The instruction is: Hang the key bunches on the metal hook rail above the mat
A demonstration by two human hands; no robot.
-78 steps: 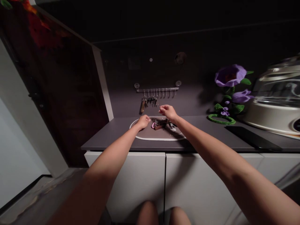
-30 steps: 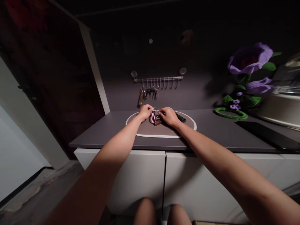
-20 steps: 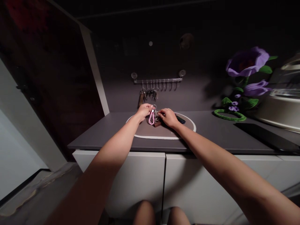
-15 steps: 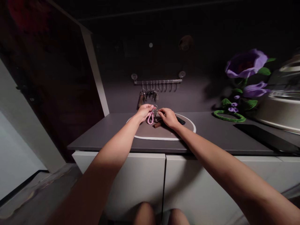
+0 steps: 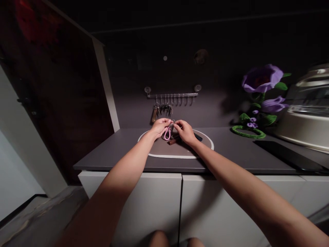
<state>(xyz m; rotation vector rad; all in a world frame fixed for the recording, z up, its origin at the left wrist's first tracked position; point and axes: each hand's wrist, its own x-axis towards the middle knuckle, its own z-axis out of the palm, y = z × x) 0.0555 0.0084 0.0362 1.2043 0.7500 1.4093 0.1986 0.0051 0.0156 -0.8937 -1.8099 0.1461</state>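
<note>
Over a brown oval mat with a white rim (image 5: 174, 156), my left hand (image 5: 161, 127) pinches a keychain with a pink loop strap (image 5: 167, 134). My right hand (image 5: 185, 131) meets it, its fingertips closed on the metal ring and keys (image 5: 172, 123) of the same keychain. Which part each fingertip grips is too small to make out. Beneath my right hand, a brown key fob (image 5: 173, 141) and a dark strap (image 5: 198, 137) lie on the mat, partly hidden.
A clear hook rail (image 5: 172, 95) is fixed to the wall, with several keys (image 5: 164, 109) on its left hooks. To the right stand purple felt flowers (image 5: 262, 80), a black flat panel (image 5: 285, 156) and a domed appliance (image 5: 308, 120). The grey counter (image 5: 102, 151) tops white cabinets.
The view has tilted slightly, so everything sits a little lower. My hands have drawn closer together at the keychain's ring; the pink strap still hangs below my left hand.
</note>
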